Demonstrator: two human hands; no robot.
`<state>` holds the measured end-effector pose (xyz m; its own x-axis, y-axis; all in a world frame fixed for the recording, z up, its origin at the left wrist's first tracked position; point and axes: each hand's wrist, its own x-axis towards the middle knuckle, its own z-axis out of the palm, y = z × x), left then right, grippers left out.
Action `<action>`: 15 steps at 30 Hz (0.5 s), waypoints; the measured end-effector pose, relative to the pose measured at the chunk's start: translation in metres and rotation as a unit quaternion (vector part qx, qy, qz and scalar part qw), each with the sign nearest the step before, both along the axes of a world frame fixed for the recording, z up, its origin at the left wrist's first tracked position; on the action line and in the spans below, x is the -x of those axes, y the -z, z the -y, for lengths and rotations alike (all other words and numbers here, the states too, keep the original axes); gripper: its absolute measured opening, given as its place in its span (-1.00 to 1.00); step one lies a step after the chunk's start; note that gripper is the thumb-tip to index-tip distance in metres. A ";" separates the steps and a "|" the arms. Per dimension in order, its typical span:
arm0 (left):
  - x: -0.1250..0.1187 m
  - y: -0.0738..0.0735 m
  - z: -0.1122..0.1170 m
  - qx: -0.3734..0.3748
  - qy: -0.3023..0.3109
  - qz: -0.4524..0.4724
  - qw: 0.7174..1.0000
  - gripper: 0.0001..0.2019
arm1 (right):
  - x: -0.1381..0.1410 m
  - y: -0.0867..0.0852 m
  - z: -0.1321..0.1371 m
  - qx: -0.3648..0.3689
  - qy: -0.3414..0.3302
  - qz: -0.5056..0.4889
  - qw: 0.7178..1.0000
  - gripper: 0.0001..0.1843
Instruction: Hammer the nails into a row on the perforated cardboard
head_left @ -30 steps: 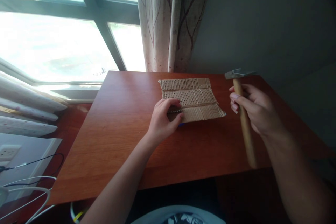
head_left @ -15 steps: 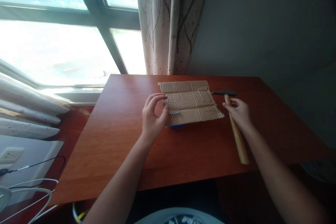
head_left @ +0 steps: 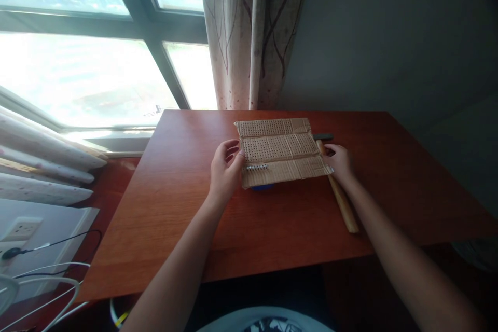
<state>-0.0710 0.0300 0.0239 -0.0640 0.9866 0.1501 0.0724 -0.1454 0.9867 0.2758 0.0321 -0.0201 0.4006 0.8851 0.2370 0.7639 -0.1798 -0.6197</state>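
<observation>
A creased cardboard sheet (head_left: 278, 145), dotted with rows of small holes, is propped above the table. Several small silvery pieces (head_left: 257, 167) stand in a row near its front left. My left hand (head_left: 226, 168) pinches the sheet's left edge, thumb on top and fingers mostly hidden behind. My right hand (head_left: 339, 162) is closed around the upper handle of a hammer (head_left: 343, 205), right beside the sheet's right edge, which hides part of the fingers. The hammer's dark head lies partly behind the sheet. Something blue (head_left: 262, 187) peeks out beneath the cardboard.
The reddish-brown wooden table (head_left: 175, 233) runs up to the curtain (head_left: 237, 36) and a dark wall. A bright window (head_left: 78, 78) is on the left. White and black cables (head_left: 50, 280) hang by a wall socket (head_left: 23, 229) at lower left.
My right hand and the hammer have shifted left, so the sheet now covers part of the hammer. My left hand has lowered from above the small pieces to the sheet's left edge.
</observation>
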 end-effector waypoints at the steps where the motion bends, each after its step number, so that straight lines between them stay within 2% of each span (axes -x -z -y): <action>1: 0.000 0.000 0.000 0.002 0.001 0.002 1.000 -0.66 | 0.002 0.001 -0.003 0.002 -0.004 0.007 1.000 -0.66; 15: -0.002 -0.009 0.004 -0.006 0.001 0.005 1.000 -0.74 | 0.016 0.003 -0.017 0.030 -0.021 0.034 0.999 -0.76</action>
